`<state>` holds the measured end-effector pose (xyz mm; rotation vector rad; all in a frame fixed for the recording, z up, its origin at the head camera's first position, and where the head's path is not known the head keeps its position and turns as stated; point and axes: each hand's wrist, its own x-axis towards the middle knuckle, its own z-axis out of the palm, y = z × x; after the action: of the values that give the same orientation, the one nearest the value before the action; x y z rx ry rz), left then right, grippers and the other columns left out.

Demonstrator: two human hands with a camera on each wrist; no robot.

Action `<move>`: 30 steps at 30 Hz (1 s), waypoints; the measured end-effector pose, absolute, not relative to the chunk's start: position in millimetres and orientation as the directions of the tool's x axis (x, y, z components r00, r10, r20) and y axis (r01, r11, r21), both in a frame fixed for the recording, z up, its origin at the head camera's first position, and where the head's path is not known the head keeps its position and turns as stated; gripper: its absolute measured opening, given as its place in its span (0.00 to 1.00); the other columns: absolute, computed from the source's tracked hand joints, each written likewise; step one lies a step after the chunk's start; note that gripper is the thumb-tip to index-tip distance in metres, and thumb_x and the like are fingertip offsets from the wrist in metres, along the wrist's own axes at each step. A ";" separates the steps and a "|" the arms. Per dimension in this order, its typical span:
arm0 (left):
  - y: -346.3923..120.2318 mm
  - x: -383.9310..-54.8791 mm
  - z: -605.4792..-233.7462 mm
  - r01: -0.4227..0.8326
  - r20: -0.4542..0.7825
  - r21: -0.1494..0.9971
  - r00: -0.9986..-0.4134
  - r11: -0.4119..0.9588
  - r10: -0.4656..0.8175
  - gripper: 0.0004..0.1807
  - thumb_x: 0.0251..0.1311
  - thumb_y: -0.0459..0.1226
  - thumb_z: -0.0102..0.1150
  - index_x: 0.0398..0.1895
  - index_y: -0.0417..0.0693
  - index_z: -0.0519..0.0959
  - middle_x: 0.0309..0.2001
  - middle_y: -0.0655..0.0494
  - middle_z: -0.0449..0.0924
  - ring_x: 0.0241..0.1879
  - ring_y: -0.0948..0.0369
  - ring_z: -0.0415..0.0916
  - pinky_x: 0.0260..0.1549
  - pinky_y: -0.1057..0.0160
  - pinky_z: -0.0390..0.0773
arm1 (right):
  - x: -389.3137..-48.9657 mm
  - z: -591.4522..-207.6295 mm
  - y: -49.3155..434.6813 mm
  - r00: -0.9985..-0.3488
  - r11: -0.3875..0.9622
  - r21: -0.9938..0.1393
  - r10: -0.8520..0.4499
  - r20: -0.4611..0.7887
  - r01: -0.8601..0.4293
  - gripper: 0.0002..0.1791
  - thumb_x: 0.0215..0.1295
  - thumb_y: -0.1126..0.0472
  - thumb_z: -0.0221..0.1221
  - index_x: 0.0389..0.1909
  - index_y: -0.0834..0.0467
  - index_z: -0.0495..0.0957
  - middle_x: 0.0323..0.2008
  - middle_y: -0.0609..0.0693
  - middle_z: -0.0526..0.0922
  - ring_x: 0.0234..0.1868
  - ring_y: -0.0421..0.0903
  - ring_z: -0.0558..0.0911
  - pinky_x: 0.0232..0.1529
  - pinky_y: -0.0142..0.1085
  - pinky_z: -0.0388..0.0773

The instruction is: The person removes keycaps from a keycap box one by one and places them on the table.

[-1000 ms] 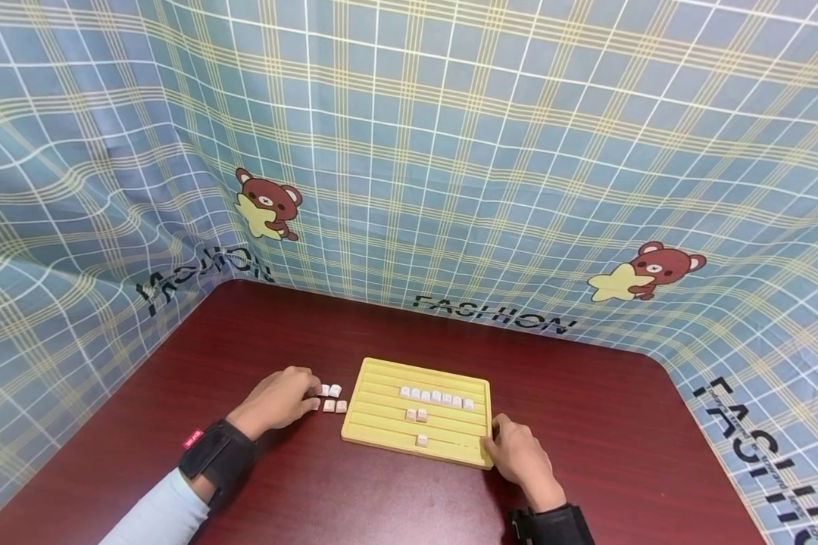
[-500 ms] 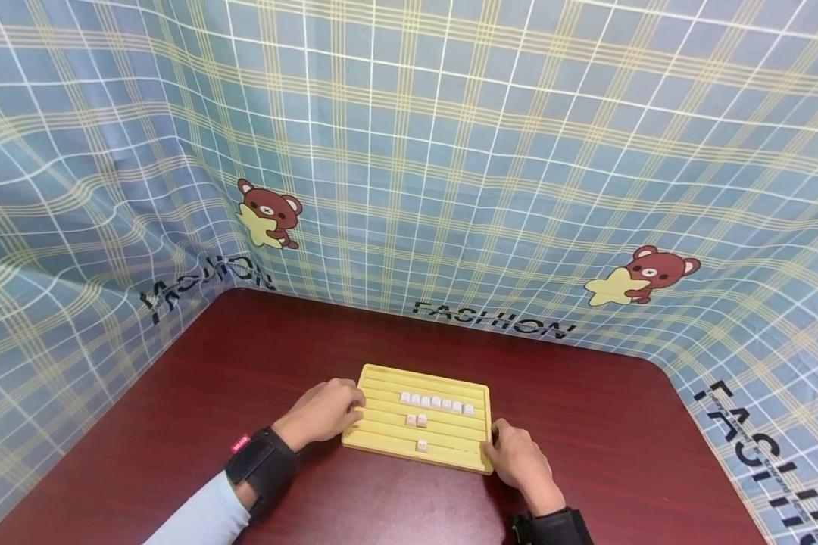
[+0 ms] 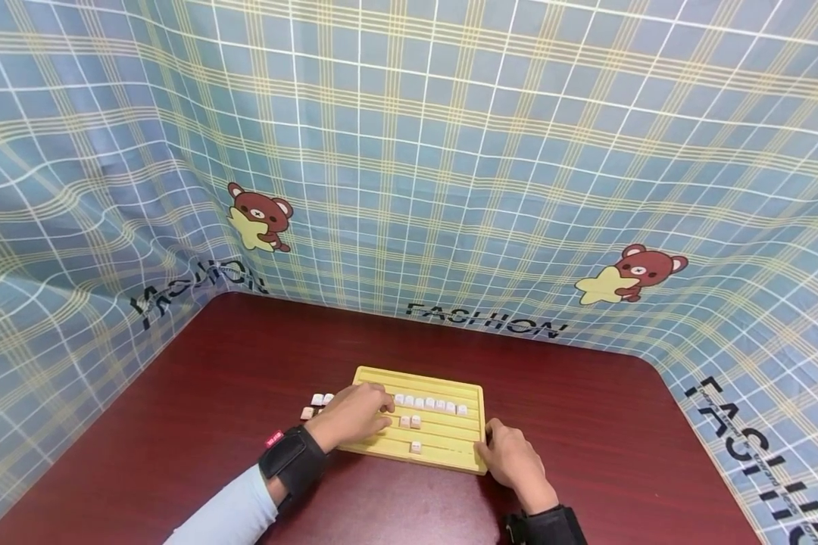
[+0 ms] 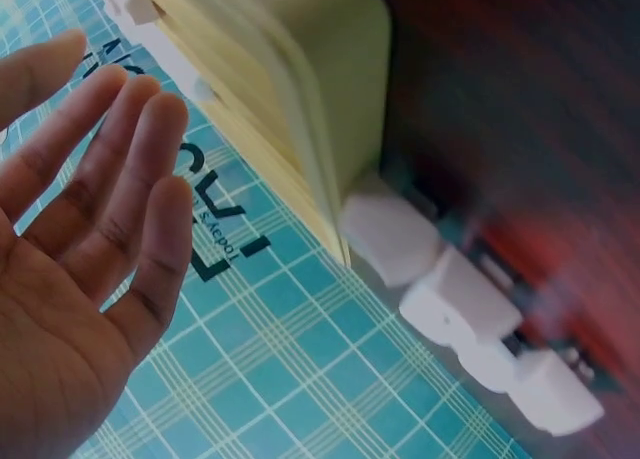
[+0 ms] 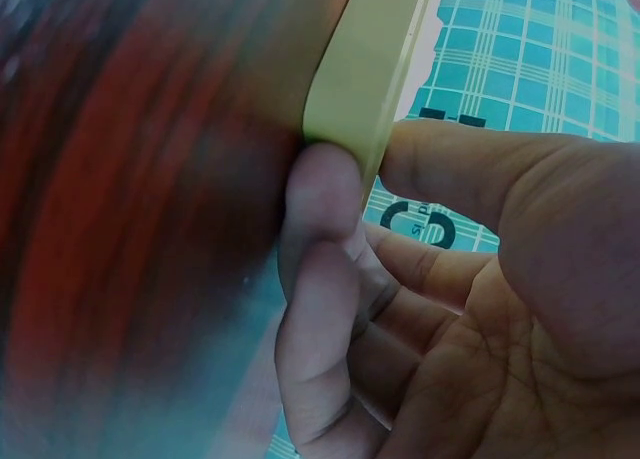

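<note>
Yellow tray (image 3: 443, 431) flat on the dark red tabletop (image 3: 245, 363), roughly centred in front of me, long ridges running left to right; my right hand (image 3: 516, 458) pinches its near right corner, thumb at the rim, index fingertip against the outer side wall, other fingers bent below; my left hand (image 3: 354, 414) is over the tray's left part, fingers wide and relaxed, thumb apart from them, palm bare in the left wrist view; can't tell whether its fingertips touch the tray.

On the tray: row of seven white caps (image 3: 430, 403) visible, running right from just beside my left fingertips, last one a bit apart; pair of caps (image 3: 410, 421) side by side, nearer me; single cap (image 3: 416, 447) nearest me, close to the near edge; loose caps (image 3: 318, 399) on the tabletop off the tray's left end, in two short lines, partly behind my left hand, so no full count from me.

Black straps (image 3: 296, 460) on both wrists, light blue sleeve (image 3: 225, 509) on my left arm; blue plaid cloth (image 3: 436, 189) stands behind and at both sides, printed with bears and FASHION lettering.
</note>
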<state>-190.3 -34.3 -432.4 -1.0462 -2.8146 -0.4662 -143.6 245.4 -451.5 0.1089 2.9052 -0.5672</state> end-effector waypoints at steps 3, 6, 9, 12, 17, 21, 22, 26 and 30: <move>-27.7 -191.8 -433.0 0.663 0.209 0.232 -0.748 0.712 0.629 0.05 0.56 0.38 0.66 0.35 0.50 0.86 0.34 0.59 0.84 0.28 0.67 0.74 0.27 0.69 0.71 | -143.8 -451.2 245.6 -0.981 0.926 -0.360 0.045 -0.191 0.112 0.13 0.65 0.54 0.61 0.46 0.56 0.75 0.26 0.47 0.74 0.26 0.44 0.74 0.26 0.39 0.67; -21.1 -192.6 -431.7 0.674 0.220 0.218 -0.739 0.706 0.637 0.05 0.55 0.38 0.66 0.35 0.50 0.86 0.33 0.59 0.84 0.27 0.68 0.71 0.26 0.68 0.71 | -144.1 -450.9 245.8 -0.980 0.928 -0.353 0.048 -0.191 0.114 0.13 0.65 0.55 0.61 0.45 0.56 0.75 0.26 0.47 0.74 0.26 0.44 0.74 0.26 0.40 0.68; -15.2 -193.6 -429.8 0.683 0.220 0.202 -0.730 0.702 0.647 0.07 0.55 0.38 0.65 0.36 0.49 0.86 0.34 0.59 0.84 0.27 0.67 0.72 0.27 0.67 0.72 | -144.1 -450.6 245.6 -0.979 0.927 -0.353 0.060 -0.193 0.126 0.12 0.64 0.55 0.61 0.44 0.55 0.75 0.26 0.47 0.74 0.26 0.44 0.74 0.27 0.40 0.68; -10.4 -194.7 -429.2 0.682 0.206 0.187 -0.731 0.707 0.650 0.08 0.55 0.37 0.65 0.38 0.49 0.86 0.34 0.58 0.83 0.28 0.67 0.74 0.27 0.67 0.72 | -144.0 -450.8 245.5 -0.981 0.928 -0.351 0.059 -0.187 0.122 0.12 0.64 0.55 0.61 0.44 0.55 0.75 0.26 0.47 0.74 0.26 0.44 0.74 0.27 0.40 0.68; -5.4 -196.2 -429.8 0.679 0.194 0.181 -0.734 0.711 0.651 0.04 0.55 0.37 0.65 0.34 0.49 0.86 0.31 0.59 0.82 0.25 0.68 0.69 0.24 0.69 0.68 | -143.1 -450.2 244.8 -0.983 0.928 -0.356 0.046 -0.180 0.109 0.12 0.64 0.54 0.61 0.44 0.56 0.75 0.26 0.47 0.74 0.27 0.45 0.74 0.26 0.41 0.68; -2.6 -196.6 -429.9 0.682 0.186 0.186 -0.731 0.708 0.656 0.05 0.55 0.37 0.65 0.24 0.50 0.81 0.26 0.61 0.75 0.23 0.69 0.60 0.21 0.69 0.61 | -143.2 -450.0 244.7 -0.983 0.927 -0.358 0.048 -0.180 0.111 0.12 0.64 0.54 0.61 0.44 0.55 0.75 0.26 0.47 0.74 0.27 0.45 0.74 0.26 0.41 0.68; -2.0 -196.6 -430.2 0.681 0.183 0.188 -0.732 0.707 0.656 0.08 0.55 0.37 0.65 0.20 0.51 0.78 0.24 0.62 0.72 0.23 0.68 0.58 0.21 0.69 0.59 | -143.2 -449.8 244.6 -0.982 0.928 -0.357 0.048 -0.180 0.111 0.13 0.64 0.54 0.61 0.44 0.55 0.75 0.26 0.47 0.74 0.27 0.45 0.74 0.26 0.41 0.68; 0.2 -196.9 -432.4 0.679 0.176 0.202 -0.734 0.706 0.655 0.17 0.55 0.35 0.64 0.14 0.52 0.68 0.22 0.64 0.65 0.22 0.68 0.55 0.20 0.70 0.55 | -143.3 -448.7 244.4 -0.982 0.928 -0.354 0.050 -0.184 0.114 0.13 0.65 0.54 0.61 0.45 0.56 0.75 0.26 0.47 0.74 0.26 0.45 0.74 0.26 0.40 0.68; 1.9 -196.9 -433.8 0.679 0.181 0.205 -0.734 0.704 0.655 0.19 0.54 0.34 0.64 0.13 0.53 0.66 0.21 0.64 0.63 0.21 0.69 0.54 0.19 0.70 0.55 | -143.6 -448.4 243.8 -0.982 0.931 -0.347 0.049 -0.185 0.111 0.13 0.65 0.54 0.61 0.46 0.56 0.75 0.26 0.47 0.74 0.26 0.44 0.74 0.26 0.40 0.68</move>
<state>-196.9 1.9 -433.8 -1.1038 -2.8125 -0.3958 -143.6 243.8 -448.4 0.1218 2.9156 -0.5391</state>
